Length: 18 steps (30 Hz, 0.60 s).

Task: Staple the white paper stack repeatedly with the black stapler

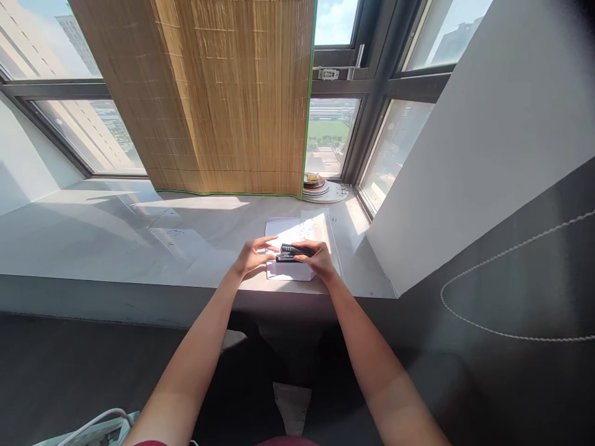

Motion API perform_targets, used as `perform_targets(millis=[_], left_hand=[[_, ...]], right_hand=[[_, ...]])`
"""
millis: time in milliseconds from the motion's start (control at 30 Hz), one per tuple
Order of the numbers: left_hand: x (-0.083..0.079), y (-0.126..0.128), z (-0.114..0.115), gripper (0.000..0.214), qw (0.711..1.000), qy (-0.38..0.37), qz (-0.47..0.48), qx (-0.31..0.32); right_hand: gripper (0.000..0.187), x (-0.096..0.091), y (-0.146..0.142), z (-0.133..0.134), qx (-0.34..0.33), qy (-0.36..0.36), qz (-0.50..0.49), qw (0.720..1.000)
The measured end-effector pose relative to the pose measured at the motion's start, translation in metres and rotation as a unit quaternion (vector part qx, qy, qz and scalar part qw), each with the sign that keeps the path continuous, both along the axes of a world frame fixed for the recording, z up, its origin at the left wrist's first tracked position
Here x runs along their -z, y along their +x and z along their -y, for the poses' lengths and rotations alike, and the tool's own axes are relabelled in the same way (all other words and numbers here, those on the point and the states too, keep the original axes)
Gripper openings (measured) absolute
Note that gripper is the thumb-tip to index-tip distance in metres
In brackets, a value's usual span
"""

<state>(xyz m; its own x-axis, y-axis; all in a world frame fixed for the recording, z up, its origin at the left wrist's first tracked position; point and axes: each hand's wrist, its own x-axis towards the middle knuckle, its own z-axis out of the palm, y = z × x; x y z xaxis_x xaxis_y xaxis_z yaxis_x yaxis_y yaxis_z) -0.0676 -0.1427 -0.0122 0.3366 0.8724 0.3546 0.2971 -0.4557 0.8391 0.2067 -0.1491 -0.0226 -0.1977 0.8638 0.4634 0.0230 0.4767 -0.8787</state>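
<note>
Two black marker pens (290,249) lie side by side, pointing left, over a white sheet of paper (290,271) on the window ledge. My right hand (318,257) has its fingers and thumb closed around their right ends. At their left ends is my left hand (254,255), its fingers stretched out and apart, the tips close to the pens. Whether those tips touch the pens I cannot tell. Dark marks show on the upper part of the paper (304,230), and the right hand covers some of its right side.
The pale ledge (223,260) runs under a bamboo blind (232,99). Stacked plates (317,188) stand in the window corner, right of the blind. A slanted white wall (465,148) bounds the right side. A white beaded cord (469,266) loops at far right.
</note>
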Motion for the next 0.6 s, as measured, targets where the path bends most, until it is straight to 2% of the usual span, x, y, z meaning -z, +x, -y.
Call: perform_targets(millis=[100, 300, 467, 600], left_hand=[[-0.003, 0.002, 0.000, 0.065, 0.998, 0.026, -0.050, 0.002], [-0.005, 0.006, -0.002, 0.044, 0.990, 0.099, -0.084, -0.049], [-0.003, 0.006, -0.003, 0.026, 0.984, 0.143, -0.087, -0.069], [-0.003, 0.003, -0.007, 0.010, 0.979, 0.161, -0.099, -0.072]], right_hand=[[0.031, -0.002, -0.004, 0.002, -0.049, 0.027, 0.033, 0.998], [0.032, -0.005, -0.009, 0.002, -0.055, 0.049, 0.060, 0.995], [0.038, -0.004, -0.007, 0.004, -0.008, -0.005, 0.005, 1.000], [0.040, -0.003, 0.025, 0.012, 0.073, -0.032, -0.040, 0.996]])
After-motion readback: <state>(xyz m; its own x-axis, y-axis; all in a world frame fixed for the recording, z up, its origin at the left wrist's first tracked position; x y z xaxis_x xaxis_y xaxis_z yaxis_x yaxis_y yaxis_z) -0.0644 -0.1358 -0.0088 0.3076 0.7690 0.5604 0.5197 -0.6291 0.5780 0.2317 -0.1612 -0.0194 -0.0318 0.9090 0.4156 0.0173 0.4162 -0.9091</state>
